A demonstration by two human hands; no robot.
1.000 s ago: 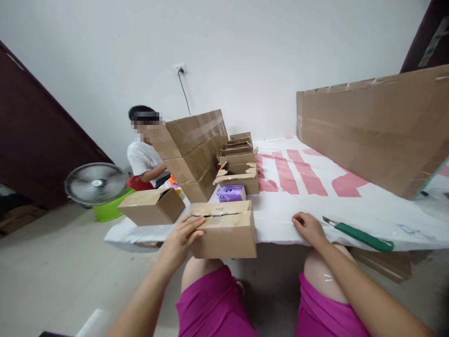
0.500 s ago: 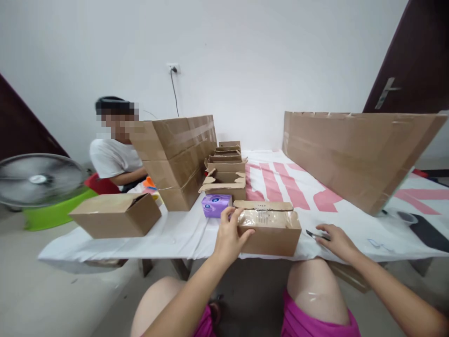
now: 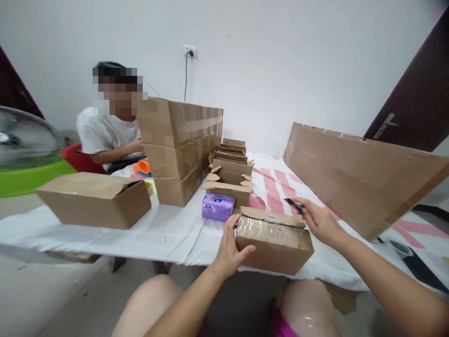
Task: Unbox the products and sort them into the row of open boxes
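A taped cardboard box [image 3: 275, 252] lies at the table's front edge, a dark seam showing between its top flaps. My left hand [image 3: 229, 250] rests round its left end, thumb on the front side and fingers at the back corner. My right hand [image 3: 317, 222] is closed on a dark knife [image 3: 294, 206], which it holds above the back right part of the box, blade pointing left. Just behind my left hand sits a purple packet [image 3: 217, 207]. Open cardboard boxes [image 3: 229, 189] stand in a row behind the packet.
Stacked closed boxes [image 3: 163, 161] rise left of the row. Another box [image 3: 94, 201] sits at the front left. A large cardboard panel [image 3: 358, 175] stands at the right, near a tape roll [image 3: 400, 249]. A person [image 3: 108, 126] sits beyond the stack; a fan [image 3: 28, 140] is at far left.
My right hand has lifted the knife from beside the box and moved it up and left, behind the box's right part. The view has tilted; my left hand stays on the box.
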